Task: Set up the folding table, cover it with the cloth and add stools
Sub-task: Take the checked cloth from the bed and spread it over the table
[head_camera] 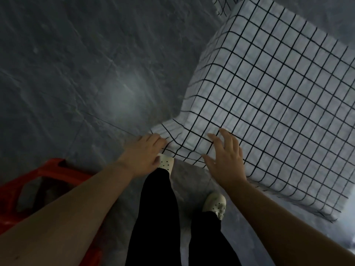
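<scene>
Fingers of the left hand [143, 152] pinch the cloth [269, 112] corner, tips hidden; right hand [225, 160] spread flat.

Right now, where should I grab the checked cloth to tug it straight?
Pinch the checked cloth by its loose corner flap, coming from the side of your left hand. That flap droops free and folded, while the rest lies flat.
</scene>
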{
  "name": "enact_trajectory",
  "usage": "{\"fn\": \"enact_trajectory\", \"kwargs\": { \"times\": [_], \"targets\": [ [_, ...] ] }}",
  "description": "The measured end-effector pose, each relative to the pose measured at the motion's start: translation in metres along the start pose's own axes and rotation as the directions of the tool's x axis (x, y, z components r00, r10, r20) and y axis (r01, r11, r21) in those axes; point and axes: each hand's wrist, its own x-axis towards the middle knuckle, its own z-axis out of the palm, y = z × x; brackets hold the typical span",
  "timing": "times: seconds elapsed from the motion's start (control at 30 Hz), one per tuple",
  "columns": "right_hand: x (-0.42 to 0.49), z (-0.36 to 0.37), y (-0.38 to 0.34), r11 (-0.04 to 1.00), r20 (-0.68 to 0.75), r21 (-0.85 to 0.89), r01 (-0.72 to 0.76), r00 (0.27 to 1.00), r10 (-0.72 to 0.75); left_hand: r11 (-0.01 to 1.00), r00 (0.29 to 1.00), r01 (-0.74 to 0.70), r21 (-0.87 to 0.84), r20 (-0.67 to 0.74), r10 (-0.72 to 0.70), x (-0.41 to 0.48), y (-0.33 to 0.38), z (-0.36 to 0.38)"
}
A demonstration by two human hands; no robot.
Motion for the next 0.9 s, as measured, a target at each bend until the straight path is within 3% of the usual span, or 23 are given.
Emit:
{"fn": "enact_trajectory", "kwargs": {
  "times": [0.1, 0.2, 0.37, 0.53, 0.67, 0.73, 0.8, 0.9],
  "targets": [
    [0.015, -0.015, 0.000, 0.996, -0.066, 0.084, -0.009, 0.998, 0.015, 0.993, 1.000, 0.006, -0.116, -0.024, -0.009, 0.025, 0.019, -0.020],
    [0.048, -0.032, 0.002, 0.997, -0.095, 0.067, -0.041, 0.994, 0.047, 0.939, 0.999, 0.047, -0.341, 0.031, -0.039, 0.058, 0.031, -0.040],
    [0.089, -0.053, 0.004, 0.992, -0.014, 0.037, -0.124, 0.992, 0.125, 0.848, 0.995, 0.093, -0.522, 0.063, -0.071, 0.106, 0.048, -0.047],
    [0.092, -0.057, 0.018, 0.995, 0.033, 0.045, -0.088, 0.996, 0.087, 0.867, 0.987, 0.160, -0.472, 0.096, -0.130, 0.129, 0.060, -0.040],
    [0.105, -0.070, 0.040, 0.986, 0.039, 0.166, 0.033, 0.998, -0.040, 0.923, 0.985, 0.160, -0.350, -0.008, -0.174, 0.138, 0.065, -0.050],
    [0.118, -0.082, 0.057, 0.989, -0.022, 0.123, 0.077, 0.997, -0.075, 0.960, 0.990, 0.120, -0.253, -0.045, -0.135, 0.148, 0.068, -0.055],
    [0.138, -0.097, 0.080, 0.996, -0.120, 0.085, 0.018, 0.993, -0.008, 0.983, 0.996, 0.084, -0.165, 0.002, -0.085, 0.161, 0.074, -0.061],
    [0.165, -0.122, 0.127, 0.965, -0.166, 0.155, -0.211, 0.958, 0.236, 0.999, 0.995, 0.052, -0.016, 0.086, -0.050, 0.184, 0.088, -0.070]
  ]
}}
